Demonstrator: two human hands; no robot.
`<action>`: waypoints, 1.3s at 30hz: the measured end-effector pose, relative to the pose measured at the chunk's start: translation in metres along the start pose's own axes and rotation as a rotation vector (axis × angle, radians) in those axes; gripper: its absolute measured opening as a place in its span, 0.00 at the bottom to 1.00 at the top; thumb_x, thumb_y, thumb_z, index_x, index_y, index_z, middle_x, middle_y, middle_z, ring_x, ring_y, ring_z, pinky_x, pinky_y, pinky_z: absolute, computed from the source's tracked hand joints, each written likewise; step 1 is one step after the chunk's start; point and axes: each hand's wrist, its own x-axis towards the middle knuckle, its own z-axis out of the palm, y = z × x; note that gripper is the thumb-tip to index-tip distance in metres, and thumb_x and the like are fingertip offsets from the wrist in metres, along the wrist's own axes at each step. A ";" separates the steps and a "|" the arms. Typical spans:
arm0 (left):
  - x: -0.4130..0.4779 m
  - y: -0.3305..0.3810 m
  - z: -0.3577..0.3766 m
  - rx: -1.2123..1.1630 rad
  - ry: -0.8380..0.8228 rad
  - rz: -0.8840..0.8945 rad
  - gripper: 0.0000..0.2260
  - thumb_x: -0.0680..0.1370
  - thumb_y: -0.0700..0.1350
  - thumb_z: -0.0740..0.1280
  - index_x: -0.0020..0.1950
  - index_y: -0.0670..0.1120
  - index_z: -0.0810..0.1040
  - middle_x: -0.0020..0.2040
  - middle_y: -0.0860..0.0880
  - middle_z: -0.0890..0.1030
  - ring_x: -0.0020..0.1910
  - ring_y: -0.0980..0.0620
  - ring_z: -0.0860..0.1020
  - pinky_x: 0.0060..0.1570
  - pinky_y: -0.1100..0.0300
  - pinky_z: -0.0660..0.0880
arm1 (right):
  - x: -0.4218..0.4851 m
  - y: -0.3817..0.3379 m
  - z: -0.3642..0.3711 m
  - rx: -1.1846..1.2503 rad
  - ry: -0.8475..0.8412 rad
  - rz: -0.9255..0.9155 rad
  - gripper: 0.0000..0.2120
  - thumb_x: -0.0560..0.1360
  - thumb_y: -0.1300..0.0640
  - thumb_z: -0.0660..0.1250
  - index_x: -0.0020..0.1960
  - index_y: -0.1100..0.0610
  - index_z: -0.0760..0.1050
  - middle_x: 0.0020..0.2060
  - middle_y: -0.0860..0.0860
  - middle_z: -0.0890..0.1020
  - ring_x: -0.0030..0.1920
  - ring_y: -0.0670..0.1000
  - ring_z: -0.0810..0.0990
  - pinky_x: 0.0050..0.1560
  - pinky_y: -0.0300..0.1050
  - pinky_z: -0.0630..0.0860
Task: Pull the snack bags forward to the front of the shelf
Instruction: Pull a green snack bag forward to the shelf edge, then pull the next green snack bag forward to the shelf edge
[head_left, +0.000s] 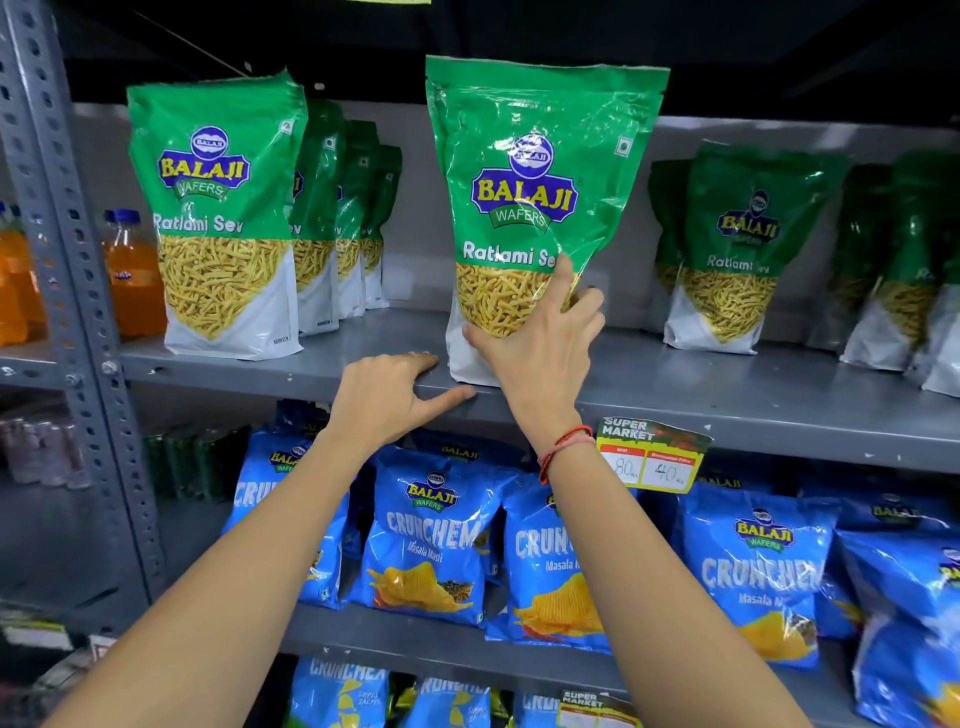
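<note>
Held bag: a green Ratlami Sev snack bag (535, 208) stands upright at the front edge of the grey metal shelf (727, 395), its white base at the lip, middle of the frame.
Right hand: the right hand (540, 338) clasps the bag's lower part, thumb across the left of the clear window, forefinger raised up the front, the other fingers curled round the right side.
Left hand: the left hand (389, 395) rests on the shelf edge just left of the bag, holding nothing; fingers lie on the shelf top, thumb stretched along the front lip towards the bag's base.
Left row: another green bag (218, 218) stands at the front on the left, with more of the same (343, 218) lined up behind it.
Right group: further green bags (737, 249) sit back from the edge on the right, in shadow.
Wrist: a red thread bracelet (563, 449) circles the right wrist.
Price tag: a yellow supermarket label (654, 457) hangs from the shelf's front lip, beside the right forearm.
Shelf below: blue Crunchem bags (431, 530) fill the lower shelf.
Far left: orange drink bottles (132, 270) stand behind the perforated upright (78, 260).
</note>
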 end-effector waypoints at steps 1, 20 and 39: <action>0.000 0.001 0.000 0.003 0.009 0.001 0.37 0.67 0.74 0.50 0.54 0.49 0.82 0.45 0.48 0.87 0.42 0.44 0.83 0.32 0.59 0.70 | 0.000 0.000 0.000 -0.002 0.001 0.000 0.52 0.61 0.40 0.77 0.75 0.55 0.54 0.59 0.59 0.66 0.56 0.59 0.67 0.48 0.52 0.75; -0.038 0.054 -0.003 -0.197 0.304 -0.291 0.21 0.76 0.56 0.60 0.53 0.40 0.80 0.51 0.41 0.84 0.50 0.41 0.80 0.50 0.47 0.73 | 0.049 0.080 -0.054 -0.055 0.149 -0.078 0.44 0.70 0.28 0.60 0.73 0.57 0.60 0.61 0.60 0.69 0.57 0.60 0.70 0.43 0.48 0.70; 0.053 0.290 0.060 -0.135 -0.120 0.022 0.26 0.79 0.61 0.52 0.62 0.43 0.77 0.66 0.44 0.77 0.68 0.47 0.71 0.54 0.51 0.73 | 0.159 0.250 -0.086 -0.260 -0.069 0.103 0.39 0.73 0.37 0.64 0.74 0.59 0.57 0.66 0.62 0.66 0.65 0.63 0.65 0.56 0.57 0.72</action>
